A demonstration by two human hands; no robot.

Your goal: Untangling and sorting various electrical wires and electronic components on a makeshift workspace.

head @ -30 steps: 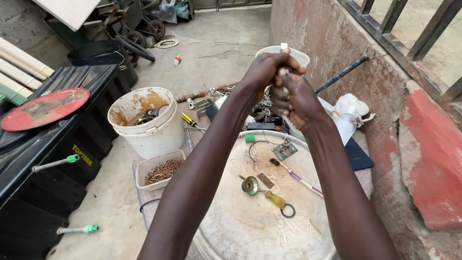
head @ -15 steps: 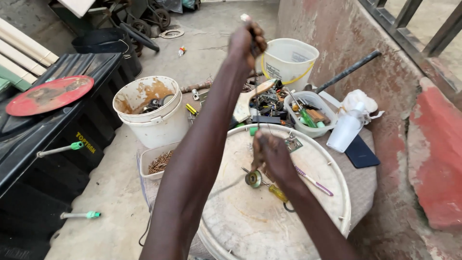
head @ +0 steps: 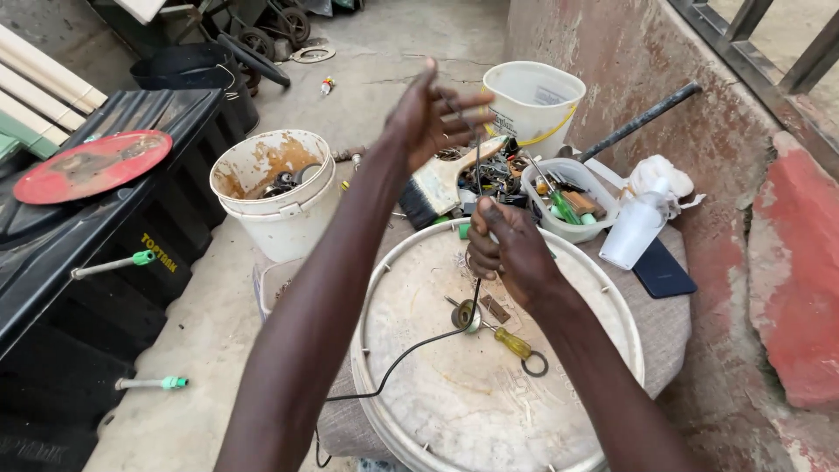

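Far left there was a black tank (head: 79, 253) with a red round lid (head: 92, 164) lying on top, and two pipe stubs with green caps (head: 140, 258) sticking out of its side. Next over, a dirty white bucket (head: 278, 197) stood on the concrete with some dark junk inside it.

Then the hands. The left hand (head: 434, 118) was raised up high over the pile of tools, fingers loosely spread with the palm mostly open, and only the fingertips seemed to be pinching the top end of a thin black wire (head: 476, 166). That wire ran straight down, pulled taut, to the right hand (head: 507, 249), which was lower, just above the round white drum top (head: 577, 367). The right hand was closed into a loose fist around the wire, knuckles up. Below it the wire carried on past a small round metal part (head: 465, 315), curved across the drum top and dropped off its left edge.

Also on the drum: a yellow-handled screwdriver (head: 511, 341) beside a dark ring (head: 535, 364).

Behind the hands sat a paintbrush (head: 433, 188), a clear tub (head: 572, 205) with green-handled bits in it, and a cleaner white bucket (head: 533, 100). Right of those, a white spray bottle (head: 634, 227) was tilted next to a dark phone (head: 664, 269) lying flat, by the reddish wall (head: 786, 262).
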